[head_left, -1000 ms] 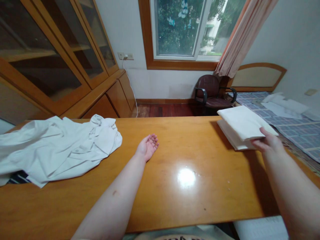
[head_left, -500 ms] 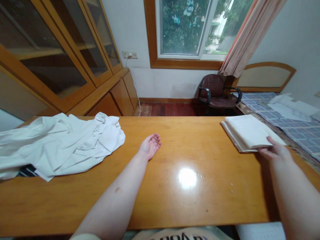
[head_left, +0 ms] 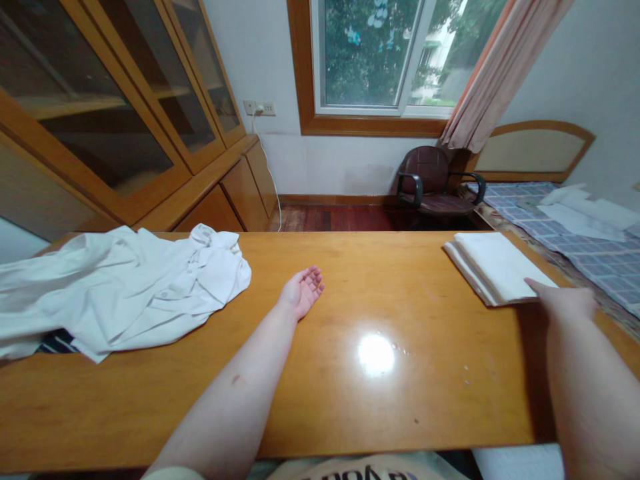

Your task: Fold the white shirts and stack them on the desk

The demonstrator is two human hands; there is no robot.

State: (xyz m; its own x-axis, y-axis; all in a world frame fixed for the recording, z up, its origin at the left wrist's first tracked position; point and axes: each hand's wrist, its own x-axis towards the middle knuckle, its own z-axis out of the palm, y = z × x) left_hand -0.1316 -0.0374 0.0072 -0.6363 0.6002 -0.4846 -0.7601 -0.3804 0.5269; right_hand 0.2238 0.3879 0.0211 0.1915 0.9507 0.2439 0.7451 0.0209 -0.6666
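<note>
My left hand rests palm up on the wooden table, its loosely curled fingers apart and holding nothing. To its left lies a crumpled white shirt with buttons, and a dark striped piece of fabric peeks out beneath it. At the right, a neatly folded stack of white cloth lies flat near the table's far edge. My right hand is at the near right corner of that stack, one finger or thumb touching its top. The other fingers are hidden behind the hand.
A glass-door cabinet stands at the left. Beyond the table are a dark red armchair and a window with a pink curtain. A bed with a checked cover and white items lies at the right.
My right hand has shifted slightly right and turned, so its fingers no longer show under the cloth. The folded stack now lies flatter. My left hand has stayed in place.
</note>
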